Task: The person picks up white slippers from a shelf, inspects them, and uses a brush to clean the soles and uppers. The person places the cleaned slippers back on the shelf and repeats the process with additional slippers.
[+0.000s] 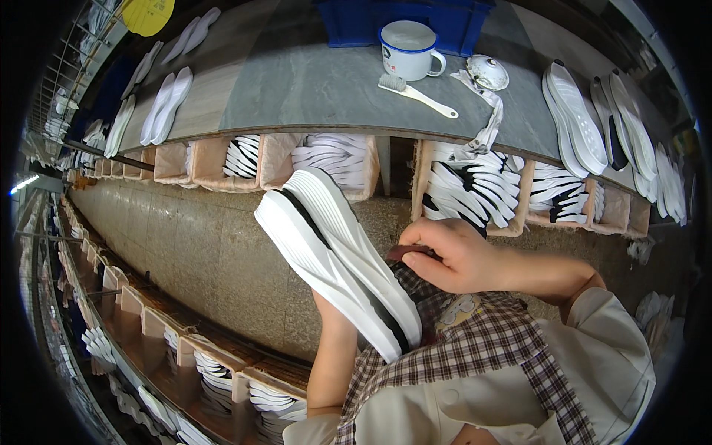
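A pair of white shoe soles, with a black band showing between them, is held tilted in front of my apron. My left hand comes up from below and grips the soles from behind; they hide its fingers. Just to the right, my right hand is closed, thumb against curled fingers, on a small reddish-brown piece. Most of that piece is covered by the fingers, so its kind cannot be made out. It is near the soles' right edge; contact is unclear.
On the grey worktable stand a white enamel mug, a white-handled brush, a lid and a crumpled strip. More soles lie at both ends. Bins of soles sit beneath; a blue crate stands behind.
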`<state>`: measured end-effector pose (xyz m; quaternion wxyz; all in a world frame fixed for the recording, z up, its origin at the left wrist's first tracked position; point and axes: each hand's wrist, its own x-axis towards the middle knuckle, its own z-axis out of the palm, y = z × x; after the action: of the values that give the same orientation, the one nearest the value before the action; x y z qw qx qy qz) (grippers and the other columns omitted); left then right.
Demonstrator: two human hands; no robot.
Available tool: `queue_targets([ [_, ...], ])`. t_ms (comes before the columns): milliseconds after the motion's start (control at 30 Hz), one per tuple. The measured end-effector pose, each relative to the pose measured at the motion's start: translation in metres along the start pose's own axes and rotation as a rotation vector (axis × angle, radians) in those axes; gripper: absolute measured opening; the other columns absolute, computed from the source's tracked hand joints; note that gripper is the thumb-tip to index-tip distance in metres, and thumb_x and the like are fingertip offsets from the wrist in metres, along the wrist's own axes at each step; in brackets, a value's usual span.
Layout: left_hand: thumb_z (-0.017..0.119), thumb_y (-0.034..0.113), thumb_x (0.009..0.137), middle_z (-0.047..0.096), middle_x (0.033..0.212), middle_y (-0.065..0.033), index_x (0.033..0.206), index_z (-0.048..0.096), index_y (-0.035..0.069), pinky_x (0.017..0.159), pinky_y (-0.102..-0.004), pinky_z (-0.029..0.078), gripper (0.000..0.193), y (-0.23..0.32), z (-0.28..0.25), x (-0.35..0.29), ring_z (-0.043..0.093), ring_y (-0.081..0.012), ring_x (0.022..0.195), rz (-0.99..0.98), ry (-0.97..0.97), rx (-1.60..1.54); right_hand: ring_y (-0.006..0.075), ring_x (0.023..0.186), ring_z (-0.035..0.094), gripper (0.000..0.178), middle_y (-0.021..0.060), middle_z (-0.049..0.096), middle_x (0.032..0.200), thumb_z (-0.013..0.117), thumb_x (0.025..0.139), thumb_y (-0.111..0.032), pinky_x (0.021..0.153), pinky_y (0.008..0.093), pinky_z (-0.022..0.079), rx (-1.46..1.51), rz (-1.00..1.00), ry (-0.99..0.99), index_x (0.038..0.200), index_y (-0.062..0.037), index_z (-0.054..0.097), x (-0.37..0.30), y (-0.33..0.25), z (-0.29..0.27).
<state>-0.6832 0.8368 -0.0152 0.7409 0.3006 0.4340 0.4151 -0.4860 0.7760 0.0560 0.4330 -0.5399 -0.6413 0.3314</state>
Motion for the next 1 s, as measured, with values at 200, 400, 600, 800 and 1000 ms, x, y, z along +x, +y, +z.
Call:
queue_targets([
  [200, 0.047, 0.022, 0.096, 0.059, 0.108, -0.0122, 0.124, 0.047, 0.001, 0.074, -0.0303, 0.055, 0.036, -0.008, -0.009, 0.003, 0.062, -0.0206, 0.093, -0.039, -0.03, 0.007, 0.0321, 0.064, 0.059, 0.013, 0.0132, 0.058, 0.069, 0.054, 0.086, -0.013, 0.053, 0.041, 0.045, -0.177, -0.12, 0.015, 0.095, -0.0036, 0.051, 0.003, 0.001, 0.013],
  [400, 0.047, 0.021, 0.095, 0.06, 0.107, -0.013, 0.123, 0.048, -0.001, 0.071, -0.0303, 0.056, 0.035, -0.012, -0.008, 0.002, 0.063, -0.0211, 0.091, -0.035, 0.017, 0.002, 0.0319, 0.062, 0.059, 0.012, 0.014, 0.056, 0.066, 0.055, 0.085, -0.011, 0.052, 0.0407, 0.046, -0.118, -0.207, 0.083, 0.093, -0.0031, 0.05, 0.001, 0.004, 0.019],
  [600, 0.047, 0.02, 0.095, 0.06, 0.105, -0.0128, 0.12, 0.049, -0.001, 0.071, -0.0307, 0.056, 0.033, -0.011, -0.003, -0.001, 0.063, -0.0211, 0.089, 0.032, -0.013, 0.099, 0.0311, 0.06, 0.06, 0.012, 0.013, 0.058, 0.068, 0.056, 0.084, -0.01, 0.051, 0.0404, 0.047, -0.191, -0.169, 0.069, 0.092, -0.0033, 0.051, 0.0, 0.006, 0.021],
  [800, 0.048, 0.02, 0.095, 0.061, 0.104, -0.0116, 0.118, 0.05, -0.001, 0.073, -0.0303, 0.055, 0.031, -0.015, -0.007, 0.0, 0.063, -0.0201, 0.088, -0.035, -0.004, 0.103, 0.031, 0.058, 0.059, 0.011, 0.0134, 0.058, 0.066, 0.056, 0.084, -0.011, 0.05, 0.0404, 0.046, -0.141, -0.09, 0.096, 0.092, -0.0034, 0.051, 0.002, 0.008, 0.024],
  [1000, 0.049, 0.019, 0.095, 0.061, 0.102, -0.0106, 0.116, 0.052, 0.0, 0.073, -0.0303, 0.055, 0.029, -0.016, -0.008, 0.0, 0.063, -0.0195, 0.089, -0.159, 0.033, 0.047, 0.031, 0.059, 0.059, 0.012, 0.0135, 0.058, 0.067, 0.056, 0.085, -0.011, 0.051, 0.0403, 0.046, -0.121, -0.194, 0.134, 0.092, -0.0032, 0.051, 0.001, 0.01, 0.024],
])
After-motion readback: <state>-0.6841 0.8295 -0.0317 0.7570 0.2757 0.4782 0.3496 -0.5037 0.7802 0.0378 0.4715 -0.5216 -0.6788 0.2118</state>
